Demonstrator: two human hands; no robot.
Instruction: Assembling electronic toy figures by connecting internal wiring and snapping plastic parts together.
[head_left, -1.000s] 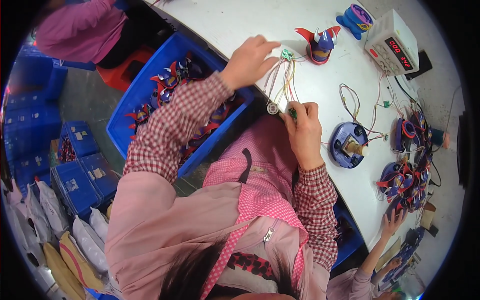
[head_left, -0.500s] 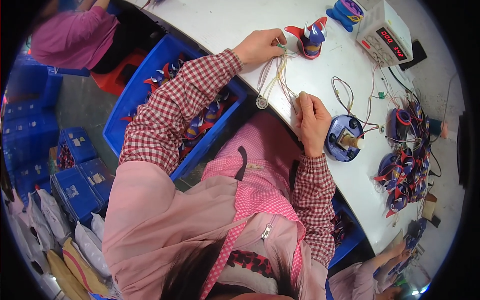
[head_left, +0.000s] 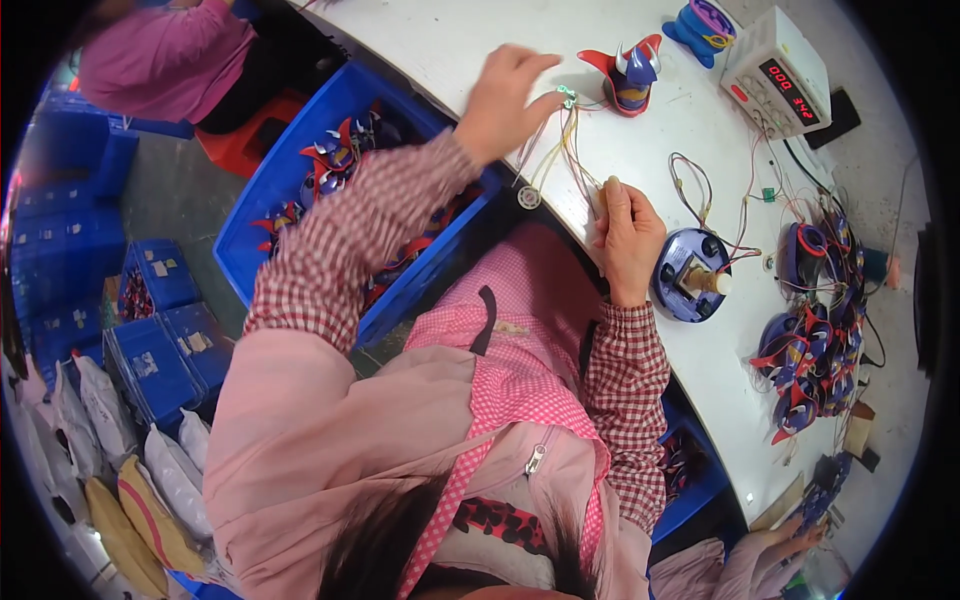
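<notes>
My left hand (head_left: 508, 105) is open, its thumb and fingers apart, just left of a small green circuit board (head_left: 567, 97). Thin coloured wires (head_left: 568, 150) trail from that board toward the table's near edge. A small round metal disc (head_left: 529, 197) hangs among them at the edge. My right hand (head_left: 630, 240) is closed in a pinch on the wires; the exact grip is partly hidden by the fingers. Behind the board stands a purple and red toy head (head_left: 632, 78) with silver horns. Beside my right hand lies a round purple toy base (head_left: 692, 275) with wires.
A white power supply (head_left: 775, 75) with a red display stands at the back right. Several wired toy parts (head_left: 805, 360) pile up along the right. A blue crate (head_left: 235, 245) of toy heads sits left of the table (head_left: 700, 380). Co-workers are at upper left and lower right.
My left hand has let go of the circuit board and drawn slightly left, its fingers spreading. The board stays on the table. My right hand keeps its pinch.
</notes>
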